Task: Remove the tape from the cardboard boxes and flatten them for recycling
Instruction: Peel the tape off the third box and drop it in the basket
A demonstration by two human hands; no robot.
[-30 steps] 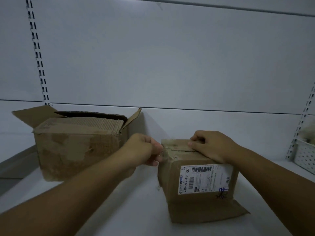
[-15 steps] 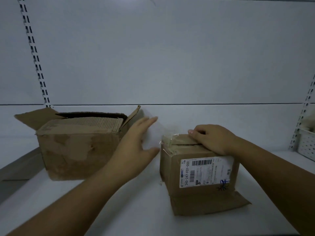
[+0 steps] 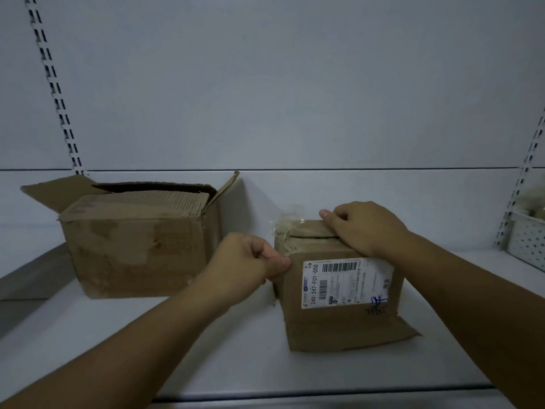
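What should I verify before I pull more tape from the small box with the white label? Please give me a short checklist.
1. Steadiness: the right hand presses down the top flap of the small brown cardboard box with curled fingers. Ok.
2. Grip: the left hand pinches the box's upper left front corner. Whether tape is inside the pinch: cannot tell.
3. Loose end: the clear crumpled tape stands up at the top left edge. Ok.
4. All tape removed: that strip is attached to the box. Not ok.
5. Room to pull leftward: the large open brown cardboard box stands apart on the left. Ok.
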